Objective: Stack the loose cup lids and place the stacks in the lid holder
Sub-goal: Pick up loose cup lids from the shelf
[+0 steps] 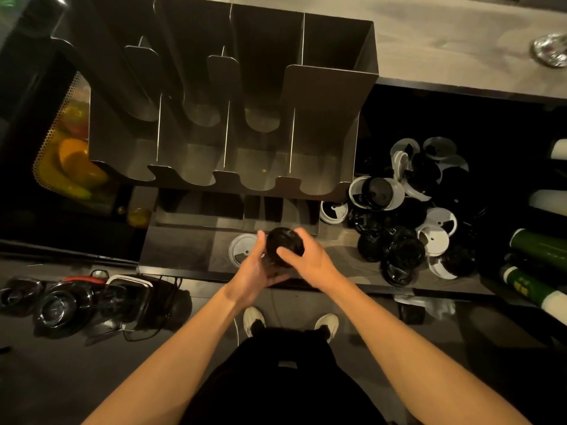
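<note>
A stack of black lids (283, 245) sits between my two hands above the counter's front edge. My left hand (256, 269) cups it from below and the left, while my right hand (306, 256) grips its right side with the thumb over the front. One white lid (241, 248) lies on the counter just left of my left hand. A heap of loose black and white lids (408, 213) covers the counter to the right. The metal lid holder (227, 118), with several open slots, stands behind my hands.
Green and white cup sleeves (540, 250) lie at the far right. A mesh basket of fruit (72, 154) sits left of the holder. Black containers and cables (92, 299) lie on the lower shelf at left. My shoes (254, 320) show on the floor below.
</note>
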